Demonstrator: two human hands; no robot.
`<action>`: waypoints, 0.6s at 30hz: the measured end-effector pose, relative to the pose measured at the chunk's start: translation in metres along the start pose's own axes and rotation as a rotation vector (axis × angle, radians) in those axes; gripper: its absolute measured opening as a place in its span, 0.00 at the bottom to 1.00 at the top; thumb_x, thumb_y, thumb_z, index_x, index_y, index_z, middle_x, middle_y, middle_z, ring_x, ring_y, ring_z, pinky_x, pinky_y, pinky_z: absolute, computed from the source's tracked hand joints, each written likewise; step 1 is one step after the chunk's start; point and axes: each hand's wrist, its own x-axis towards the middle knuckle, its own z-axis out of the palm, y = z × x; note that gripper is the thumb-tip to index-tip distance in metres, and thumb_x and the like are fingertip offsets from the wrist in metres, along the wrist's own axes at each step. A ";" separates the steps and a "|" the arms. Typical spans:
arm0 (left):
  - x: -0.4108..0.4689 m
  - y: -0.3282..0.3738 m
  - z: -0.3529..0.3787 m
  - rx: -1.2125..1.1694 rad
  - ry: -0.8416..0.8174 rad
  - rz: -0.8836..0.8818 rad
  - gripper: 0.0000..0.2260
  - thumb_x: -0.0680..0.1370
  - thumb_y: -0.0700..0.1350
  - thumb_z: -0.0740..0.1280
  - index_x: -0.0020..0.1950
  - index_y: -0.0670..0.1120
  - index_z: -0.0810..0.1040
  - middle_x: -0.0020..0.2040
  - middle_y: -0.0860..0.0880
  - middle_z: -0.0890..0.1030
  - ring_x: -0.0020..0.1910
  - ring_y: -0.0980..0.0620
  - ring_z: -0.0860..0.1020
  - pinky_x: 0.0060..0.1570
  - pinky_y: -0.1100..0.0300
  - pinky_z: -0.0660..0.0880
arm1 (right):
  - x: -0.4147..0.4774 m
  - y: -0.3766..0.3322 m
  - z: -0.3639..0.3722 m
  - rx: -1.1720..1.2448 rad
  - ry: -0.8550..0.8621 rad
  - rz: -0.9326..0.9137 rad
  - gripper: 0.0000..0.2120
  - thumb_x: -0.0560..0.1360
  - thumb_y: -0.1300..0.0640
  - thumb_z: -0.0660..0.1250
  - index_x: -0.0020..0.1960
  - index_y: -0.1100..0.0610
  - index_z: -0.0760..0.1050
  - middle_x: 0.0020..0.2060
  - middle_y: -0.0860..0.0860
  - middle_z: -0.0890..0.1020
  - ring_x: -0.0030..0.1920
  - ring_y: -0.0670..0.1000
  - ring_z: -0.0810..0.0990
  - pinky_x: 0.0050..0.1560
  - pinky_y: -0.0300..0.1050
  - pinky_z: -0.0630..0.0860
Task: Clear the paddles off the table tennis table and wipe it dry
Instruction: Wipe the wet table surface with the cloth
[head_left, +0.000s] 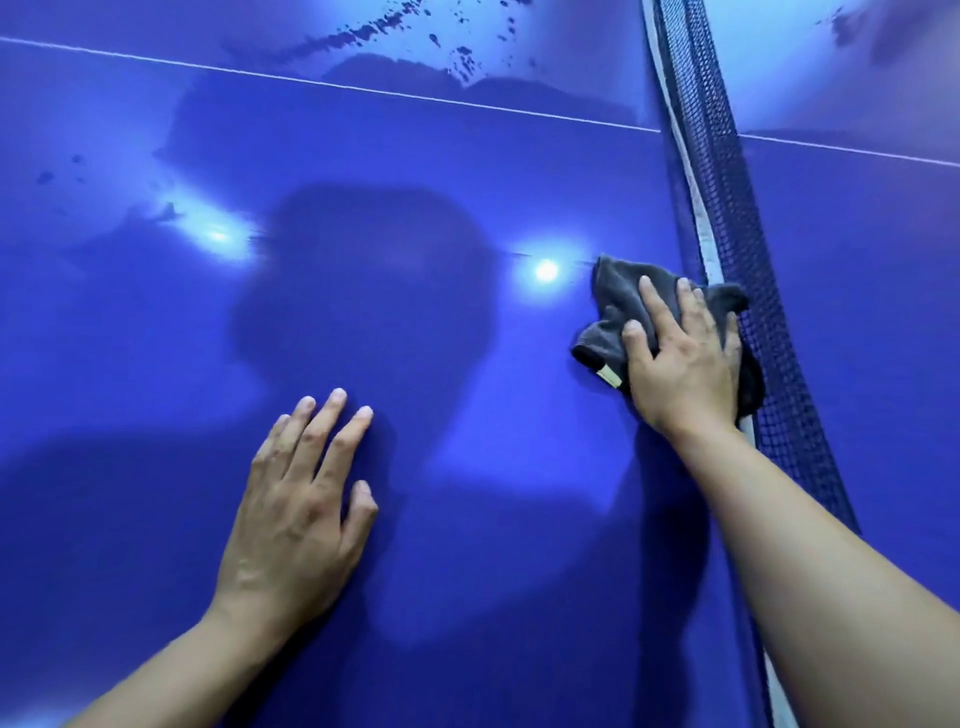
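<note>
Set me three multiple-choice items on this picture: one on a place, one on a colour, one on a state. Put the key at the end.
1. Where does the cloth lie?
A. beside the net, under the right hand
B. under the left hand
C. hung over the top of the net

2. What colour is the cloth?
A. white
B. dark grey
C. yellow

3. How is the left hand?
A. gripping a paddle
B. curled in a fist
C. flat on the table, fingers straight

Key:
1 A: the right hand presses the cloth down next to the net.
2 B: the cloth shows dark grey against the blue table.
3 C: the left hand's palm and straight fingers lie on the table and hold nothing.
</note>
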 end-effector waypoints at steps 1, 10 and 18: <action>-0.001 0.001 0.000 0.006 0.000 -0.001 0.27 0.79 0.49 0.55 0.78 0.44 0.68 0.80 0.45 0.65 0.80 0.43 0.60 0.80 0.48 0.52 | -0.001 0.000 0.000 0.000 0.003 -0.005 0.29 0.81 0.38 0.49 0.82 0.40 0.56 0.83 0.51 0.54 0.82 0.48 0.50 0.81 0.52 0.35; -0.011 -0.009 -0.014 -0.002 0.059 0.014 0.26 0.78 0.49 0.59 0.76 0.43 0.71 0.77 0.43 0.68 0.77 0.41 0.66 0.78 0.46 0.58 | -0.018 -0.035 0.008 -0.033 -0.021 0.058 0.33 0.78 0.33 0.45 0.82 0.38 0.54 0.83 0.53 0.53 0.83 0.50 0.47 0.81 0.59 0.39; -0.091 -0.118 -0.051 0.064 0.092 -0.120 0.26 0.79 0.49 0.58 0.76 0.42 0.71 0.78 0.42 0.68 0.77 0.40 0.65 0.76 0.44 0.61 | -0.075 -0.171 0.044 -0.052 -0.014 -0.102 0.32 0.79 0.34 0.44 0.82 0.38 0.52 0.83 0.52 0.51 0.83 0.50 0.46 0.80 0.60 0.39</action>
